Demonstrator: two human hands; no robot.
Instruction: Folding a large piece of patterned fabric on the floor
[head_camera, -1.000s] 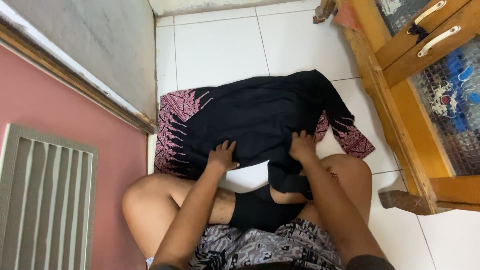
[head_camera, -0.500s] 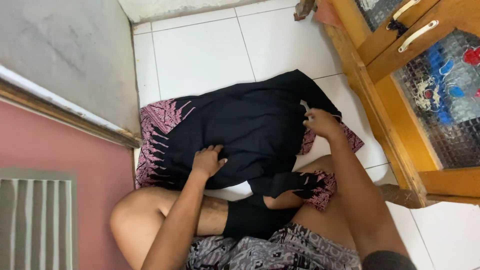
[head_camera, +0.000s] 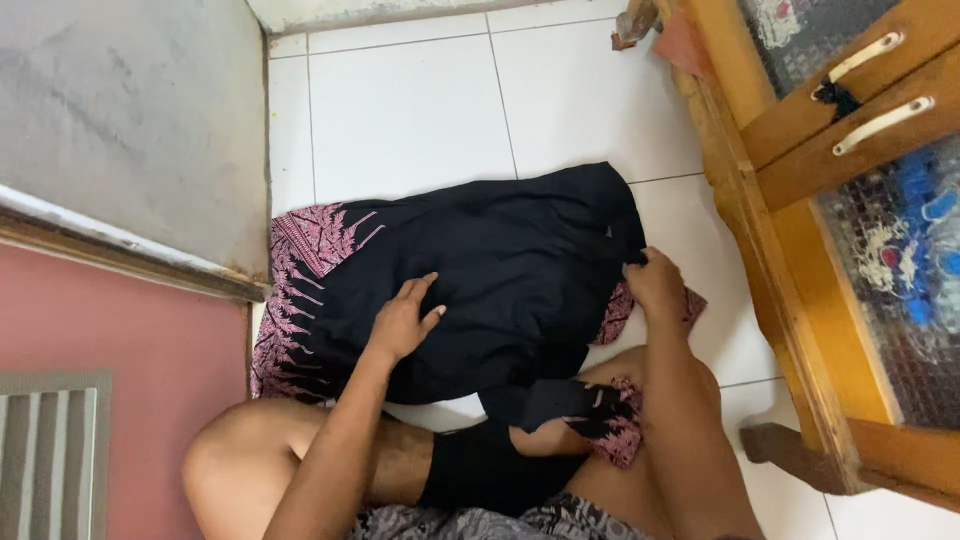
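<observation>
A black garment with pink patterned trim (head_camera: 500, 270) lies spread on the white tiled floor (head_camera: 410, 110) in front of my crossed legs. My left hand (head_camera: 403, 322) rests flat on its middle, fingers apart. My right hand (head_camera: 655, 283) pinches the garment's right edge near the pink trim. A part of the cloth trails down over my right knee (head_camera: 590, 405).
A wooden cabinet (head_camera: 800, 200) with drawers, white handles and a patterned glass front stands close on the right, its foot (head_camera: 790, 450) near my knee. A grey wall and pink wall with a vent (head_camera: 50, 450) lie to the left.
My right hand moved from the garment's near middle out to its right edge and took hold there. My left hand slid slightly toward the centre of the cloth. The view shifted.
</observation>
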